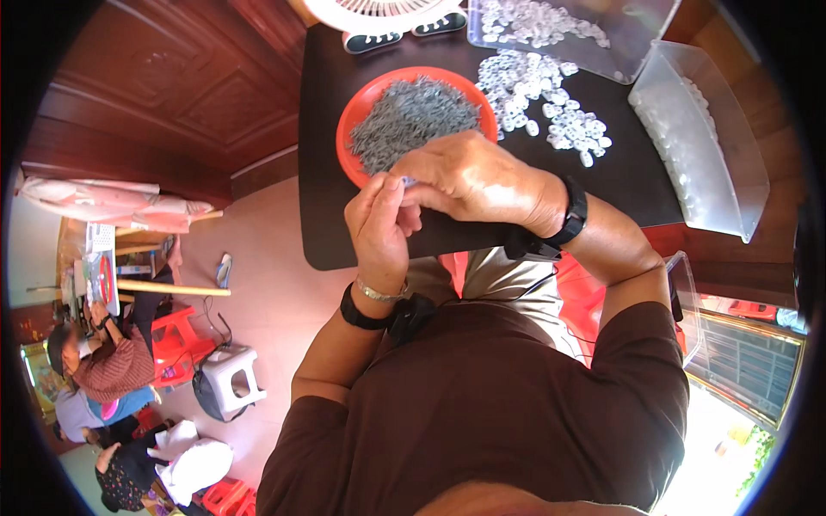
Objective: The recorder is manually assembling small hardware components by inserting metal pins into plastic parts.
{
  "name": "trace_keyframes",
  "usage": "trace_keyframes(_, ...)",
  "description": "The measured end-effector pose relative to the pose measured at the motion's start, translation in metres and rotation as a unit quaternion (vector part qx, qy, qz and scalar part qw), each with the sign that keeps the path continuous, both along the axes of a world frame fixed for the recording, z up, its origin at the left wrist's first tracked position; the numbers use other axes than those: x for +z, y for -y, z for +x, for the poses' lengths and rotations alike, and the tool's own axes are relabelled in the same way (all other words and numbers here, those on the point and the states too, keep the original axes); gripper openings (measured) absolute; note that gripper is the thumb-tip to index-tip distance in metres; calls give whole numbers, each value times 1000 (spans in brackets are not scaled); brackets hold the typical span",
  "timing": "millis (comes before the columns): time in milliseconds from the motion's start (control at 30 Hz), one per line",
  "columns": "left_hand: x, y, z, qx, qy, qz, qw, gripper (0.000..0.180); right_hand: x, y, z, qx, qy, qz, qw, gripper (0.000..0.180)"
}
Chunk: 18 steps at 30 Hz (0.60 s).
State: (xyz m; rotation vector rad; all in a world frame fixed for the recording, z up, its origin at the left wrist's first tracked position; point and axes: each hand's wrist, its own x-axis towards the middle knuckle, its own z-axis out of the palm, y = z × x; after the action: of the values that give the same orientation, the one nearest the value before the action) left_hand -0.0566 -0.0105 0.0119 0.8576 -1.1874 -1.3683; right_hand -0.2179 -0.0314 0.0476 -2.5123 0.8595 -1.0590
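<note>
My left hand (379,225) and my right hand (469,179) meet over the near side of the dark table, just in front of a red round tray (346,129). Pinched in my left fingers is a small whitish piece (409,182), mostly covered by the fingertips. The right fingers are closed against the same spot; whatever they hold is hidden. Heaped in the red tray are many thin grey plastic pieces (413,116). Loose small white oval pieces (578,129) lie on the table to its right.
A clear bin (632,34) holding white pieces tips toward the table at the far right. Another translucent bin (701,163) stands along the right edge. A white fan (379,13) is at the back. Other people sit at the left near a grey stool (232,378).
</note>
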Motion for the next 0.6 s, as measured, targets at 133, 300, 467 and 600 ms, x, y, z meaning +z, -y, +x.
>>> trace_keyframes(133, 3, -4, 0, 8, 2, 0, 1000, 30, -4, 1, 2, 9, -20, -63, 998, 15)
trace_keyframes(300, 9, -6, 2, 9, 5, 16, 1000, 32, 3, -3, 2, -4, -5, -14, 1000, 21)
trace_keyframes(467, 11, -7, 11, -23, -30, -23, 999, 30, 54, -9, -30, -152, -22, -177, 972, 22)
trace_keyframes(600, 4, -10, 20, -7, -12, -7, 1000, 27, 101, -11, -114, -498, -41, -195, 844, 27)
